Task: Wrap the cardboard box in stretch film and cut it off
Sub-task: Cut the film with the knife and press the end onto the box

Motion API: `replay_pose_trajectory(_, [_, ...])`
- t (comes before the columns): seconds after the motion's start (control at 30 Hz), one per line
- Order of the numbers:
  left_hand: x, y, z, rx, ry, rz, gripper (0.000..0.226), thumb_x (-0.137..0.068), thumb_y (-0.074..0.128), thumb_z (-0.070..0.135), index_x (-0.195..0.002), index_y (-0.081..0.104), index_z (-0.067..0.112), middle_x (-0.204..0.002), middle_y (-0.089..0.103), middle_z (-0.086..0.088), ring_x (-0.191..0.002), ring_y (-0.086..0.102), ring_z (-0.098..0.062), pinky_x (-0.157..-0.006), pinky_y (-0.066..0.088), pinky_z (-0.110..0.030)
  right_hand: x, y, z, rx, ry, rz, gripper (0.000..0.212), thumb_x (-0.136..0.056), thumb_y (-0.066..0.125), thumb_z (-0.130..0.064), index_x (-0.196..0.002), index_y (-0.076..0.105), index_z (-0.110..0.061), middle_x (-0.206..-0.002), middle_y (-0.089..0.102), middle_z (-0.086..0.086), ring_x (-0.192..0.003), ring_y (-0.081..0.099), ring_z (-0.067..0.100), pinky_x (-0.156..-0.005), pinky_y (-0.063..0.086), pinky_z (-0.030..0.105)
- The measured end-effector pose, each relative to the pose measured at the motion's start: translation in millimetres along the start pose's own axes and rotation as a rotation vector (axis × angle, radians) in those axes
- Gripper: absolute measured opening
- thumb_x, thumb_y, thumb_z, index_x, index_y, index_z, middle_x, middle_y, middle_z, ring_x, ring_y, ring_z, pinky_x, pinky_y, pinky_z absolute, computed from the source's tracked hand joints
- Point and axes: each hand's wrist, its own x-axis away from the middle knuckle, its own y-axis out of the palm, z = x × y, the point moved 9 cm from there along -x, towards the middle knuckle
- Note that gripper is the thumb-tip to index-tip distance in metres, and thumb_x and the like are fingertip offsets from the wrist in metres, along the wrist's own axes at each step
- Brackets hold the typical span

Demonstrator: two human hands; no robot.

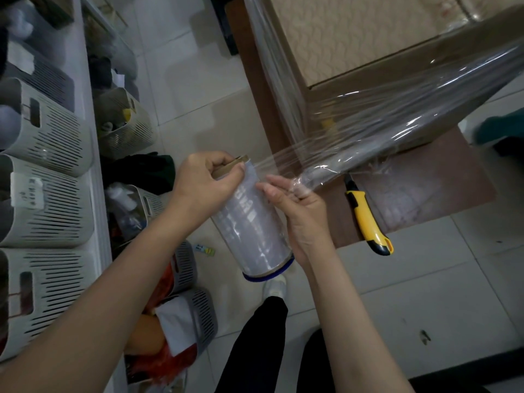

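Note:
A brown cardboard box point(368, 38) stands at the upper right on a brown board point(425, 194), with clear stretch film point(397, 120) wound around its sides. The film runs taut from the box corner down to a roll point(252, 222) held in front of me. My left hand point(204, 182) grips the roll's upper cardboard core end. My right hand point(295, 211) lies against the roll's right side, fingers pinching the bunched film where it leaves the roll. A yellow and black utility knife point(365, 217) lies on the board, right of my right hand.
White slotted baskets point(48, 194) line a shelf along the left, more baskets and clothes on the tiled floor point(198, 80) beneath. My legs in black trousers and a white shoe point(275, 287) are below the roll. A green object point(499, 131) sits at the right edge.

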Motion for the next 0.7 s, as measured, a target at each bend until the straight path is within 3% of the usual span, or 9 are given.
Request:
replay_pose_trajectory(0.1, [2, -3, 1, -0.008, 0.008, 0.013, 0.018, -0.077, 0.058, 0.031, -0.067, 0.065, 0.018, -0.061, 0.061, -0.001, -0.056, 0.053, -0.012, -0.055, 0.044, -0.031, 3, -1, 0, -0.006, -0.016, 0.049, 0.017, -0.062, 0.074, -0.009, -0.079, 0.069, -0.006, -0.069, 0.074, 0.005, -0.068, 0.069, 0.011, -0.066, 0.054, 0.02])
replay_pose_trajectory(0.17, [4, -3, 3, -0.027, 0.017, 0.006, 0.016, -0.076, 0.058, 0.032, -0.065, 0.064, 0.023, -0.061, 0.062, 0.0, -0.057, 0.054, -0.012, -0.055, 0.045, -0.031, 6, -4, -2, 0.022, -0.035, 0.092, 0.008, -0.071, 0.07, 0.0, -0.075, 0.067, -0.006, -0.062, 0.072, 0.002, -0.062, 0.068, 0.008, -0.063, 0.053, 0.018])
replay_pose_trajectory(0.27, [8, -3, 3, -0.059, 0.015, -0.008, 0.015, -0.075, 0.058, 0.034, -0.059, 0.059, 0.034, -0.058, 0.059, 0.01, -0.054, 0.051, -0.004, -0.054, 0.041, -0.024, 9, -8, -4, 0.053, -0.043, 0.138, 0.013, -0.079, 0.064, 0.006, -0.075, 0.065, -0.007, -0.058, 0.071, 0.0, -0.055, 0.067, 0.006, -0.057, 0.05, 0.015])
replay_pose_trajectory(0.4, [13, -7, -1, -0.103, 0.01, -0.009, 0.014, -0.073, 0.058, 0.037, -0.059, 0.061, 0.034, -0.057, 0.059, 0.012, -0.054, 0.053, -0.007, -0.055, 0.043, -0.026, 8, -16, -16, 0.108, -0.09, 0.171, 0.009, -0.079, 0.065, 0.001, -0.078, 0.066, -0.009, -0.062, 0.072, -0.001, -0.059, 0.069, 0.009, -0.065, 0.048, 0.018])
replay_pose_trajectory(0.47, [15, -8, -4, -0.108, 0.011, -0.014, 0.015, -0.072, 0.057, 0.041, -0.062, 0.063, 0.031, -0.059, 0.06, 0.009, -0.056, 0.055, -0.013, -0.057, 0.046, -0.031, 8, -10, -22, 0.175, -0.124, 0.087, 0.008, -0.078, 0.067, -0.001, -0.081, 0.068, -0.007, -0.073, 0.074, 0.002, -0.073, 0.071, 0.014, -0.075, 0.052, 0.024])
replay_pose_trajectory(0.57, [15, -5, -1, -0.089, 0.034, -0.024, 0.023, -0.069, 0.053, 0.049, -0.063, 0.064, 0.03, -0.058, 0.06, 0.009, -0.055, 0.054, -0.012, -0.056, 0.044, -0.028, 13, 6, -13, 0.074, -0.026, -0.097, 0.026, -0.078, 0.06, 0.01, -0.1, 0.066, -0.004, -0.101, 0.071, 0.011, -0.102, 0.066, 0.021, -0.093, 0.052, 0.029])
replay_pose_trajectory(0.63, [14, -4, 1, -0.085, 0.048, -0.015, 0.024, -0.069, 0.053, 0.047, -0.063, 0.065, 0.027, -0.057, 0.059, 0.008, -0.054, 0.052, -0.01, -0.055, 0.042, -0.026, 17, 14, -7, -0.013, 0.059, -0.163, 0.033, -0.077, 0.06, 0.01, -0.105, 0.063, -0.006, -0.102, 0.071, 0.01, -0.103, 0.066, 0.018, -0.089, 0.052, 0.024])
replay_pose_trajectory(0.7, [14, -3, -1, -0.088, 0.045, -0.011, 0.028, -0.07, 0.054, 0.048, -0.065, 0.067, 0.023, -0.057, 0.059, 0.007, -0.053, 0.052, -0.011, -0.054, 0.043, -0.028, 17, 18, -9, 0.003, 0.042, -0.131, 0.031, -0.071, 0.066, 0.004, -0.1, 0.065, -0.006, -0.09, 0.074, 0.005, -0.09, 0.07, 0.011, -0.078, 0.053, 0.018])
